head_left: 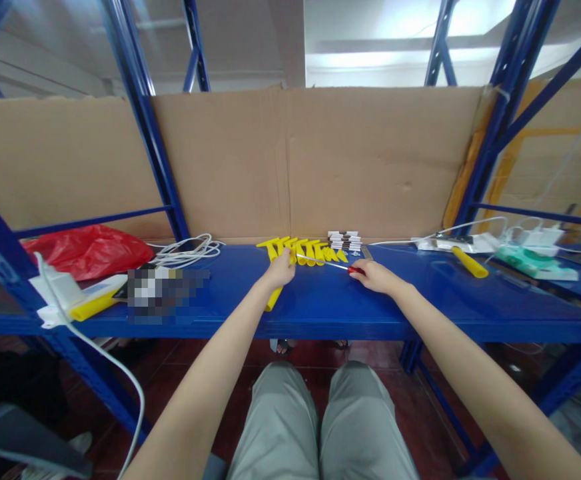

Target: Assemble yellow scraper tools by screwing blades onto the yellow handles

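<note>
Over blue shelving [330, 297], forearms [210, 363] angle inward, left grip [281, 269] clamped on a yellow tool [273, 300], right grip [374, 275] on a screwdriver [355, 270].

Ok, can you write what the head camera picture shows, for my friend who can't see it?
A person's left hand holds a yellow piece while the right hand holds what looks like a red-handled screwdriver, its shaft pointing toward the left hand. Behind them, more yellow pieces line up on a blue shelf, in front of a cardboard wall.

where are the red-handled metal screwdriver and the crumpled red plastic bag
red-handled metal screwdriver [355, 270]: head view, on its red handle
crumpled red plastic bag [88, 252]: head view, on its middle
</note>
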The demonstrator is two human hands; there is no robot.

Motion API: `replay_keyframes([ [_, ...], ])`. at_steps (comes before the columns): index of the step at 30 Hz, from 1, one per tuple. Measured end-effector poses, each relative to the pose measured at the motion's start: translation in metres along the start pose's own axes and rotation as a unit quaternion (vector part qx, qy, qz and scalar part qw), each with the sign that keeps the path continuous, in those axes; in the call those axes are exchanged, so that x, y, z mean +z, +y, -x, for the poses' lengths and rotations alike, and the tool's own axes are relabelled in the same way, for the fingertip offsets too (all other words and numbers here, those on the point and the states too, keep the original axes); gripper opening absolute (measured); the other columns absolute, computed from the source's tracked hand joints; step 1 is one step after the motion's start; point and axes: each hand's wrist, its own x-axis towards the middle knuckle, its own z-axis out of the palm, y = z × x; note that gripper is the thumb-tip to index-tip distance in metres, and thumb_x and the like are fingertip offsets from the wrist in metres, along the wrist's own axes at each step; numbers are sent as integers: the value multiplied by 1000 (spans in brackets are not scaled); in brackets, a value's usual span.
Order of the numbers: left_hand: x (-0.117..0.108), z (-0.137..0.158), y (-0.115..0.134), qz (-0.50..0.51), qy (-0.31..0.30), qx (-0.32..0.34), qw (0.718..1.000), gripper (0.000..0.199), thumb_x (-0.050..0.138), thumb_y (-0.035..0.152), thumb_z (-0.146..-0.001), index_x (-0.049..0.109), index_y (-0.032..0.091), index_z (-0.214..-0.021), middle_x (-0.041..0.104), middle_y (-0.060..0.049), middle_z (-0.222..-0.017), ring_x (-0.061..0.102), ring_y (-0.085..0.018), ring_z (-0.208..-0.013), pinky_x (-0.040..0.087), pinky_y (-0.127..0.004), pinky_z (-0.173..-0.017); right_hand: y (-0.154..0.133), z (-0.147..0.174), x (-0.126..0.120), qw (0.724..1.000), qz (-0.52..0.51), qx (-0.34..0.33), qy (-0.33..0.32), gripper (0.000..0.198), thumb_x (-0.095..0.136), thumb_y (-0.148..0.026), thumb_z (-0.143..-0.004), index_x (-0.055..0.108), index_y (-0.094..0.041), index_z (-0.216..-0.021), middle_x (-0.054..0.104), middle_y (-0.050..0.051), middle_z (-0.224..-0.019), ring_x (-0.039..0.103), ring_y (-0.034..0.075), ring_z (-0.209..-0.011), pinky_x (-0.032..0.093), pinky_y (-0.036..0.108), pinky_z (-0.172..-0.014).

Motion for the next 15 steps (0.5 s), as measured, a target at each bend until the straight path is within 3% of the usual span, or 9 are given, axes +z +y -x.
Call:
replay_keyframes([
  [15,5,-5,-5,59,-15,-14,998,38,42,9,-86,41,12,-124,60,-19,-119,64,-24,-102,49,-35,-88,6,-3,4,999,-50,2,-8,19,48,-24,-88,65,-17,-92,70,10,-95,63,21,-83,46,29,-76],
])
